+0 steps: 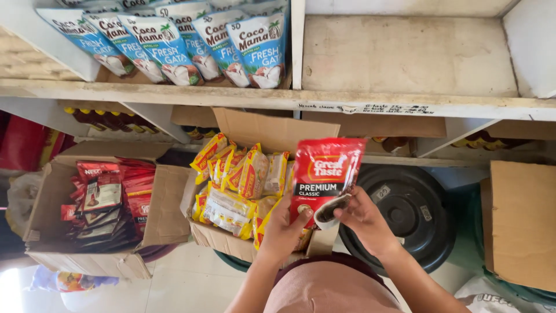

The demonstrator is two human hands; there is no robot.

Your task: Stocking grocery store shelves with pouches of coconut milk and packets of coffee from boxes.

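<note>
Both hands pinch the bottom corners of a red coffee pouch [324,174], the left hand [285,227] and right hand [362,217] closed on it with fingers curled, wrists raised. It looks light, soft and crinkly, best gripped at the edges. It hangs upright above the open cardboard box of yellow sachets [240,188], below the bare shelf [405,55].

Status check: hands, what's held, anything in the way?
Left hand and right hand both grip red coffee pouch at its bottom corners. Pouch upright above open box of yellow packets. Nothing blocking.
</note>
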